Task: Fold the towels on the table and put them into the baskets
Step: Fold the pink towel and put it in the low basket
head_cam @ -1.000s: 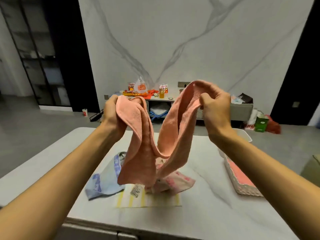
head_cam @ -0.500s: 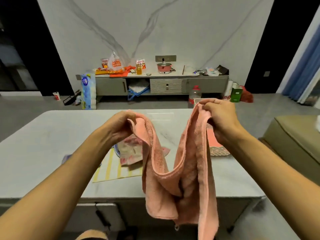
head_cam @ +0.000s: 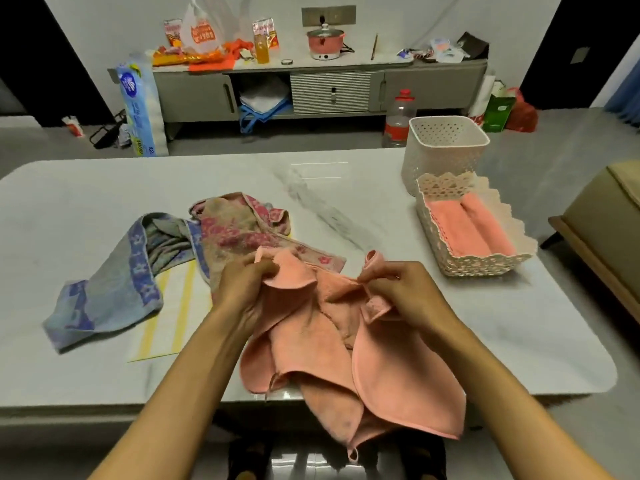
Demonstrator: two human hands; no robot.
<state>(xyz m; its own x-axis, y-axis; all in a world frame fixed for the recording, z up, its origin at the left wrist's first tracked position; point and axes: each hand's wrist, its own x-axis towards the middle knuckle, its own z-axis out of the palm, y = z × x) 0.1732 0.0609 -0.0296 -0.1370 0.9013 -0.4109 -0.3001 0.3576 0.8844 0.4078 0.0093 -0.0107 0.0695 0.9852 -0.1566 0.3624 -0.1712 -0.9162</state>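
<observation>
Salmon-pink towel (head_cam: 346, 358) is bunching between both hands at the near edge of the table (head_cam: 104, 188), its lower half draping over that edge. The left hand (head_cam: 242, 289) is pinching one upper corner and the right hand (head_cam: 398, 296) is pinching the other. Folding is seemingly just beginning, so the next move is calling for drawing the corners apart and squaring the cloth before it goes into the lace-trimmed basket (head_cam: 481, 266) at the right, while the blue towel (head_cam: 114, 282) and floral towel (head_cam: 235, 230) are waiting at the left.

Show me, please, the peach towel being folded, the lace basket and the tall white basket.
peach towel (head_cam: 391, 368), head view, hanging right flap
lace basket (head_cam: 478, 265), head view, near wall
tall white basket (head_cam: 440, 164), head view, front wall
</observation>
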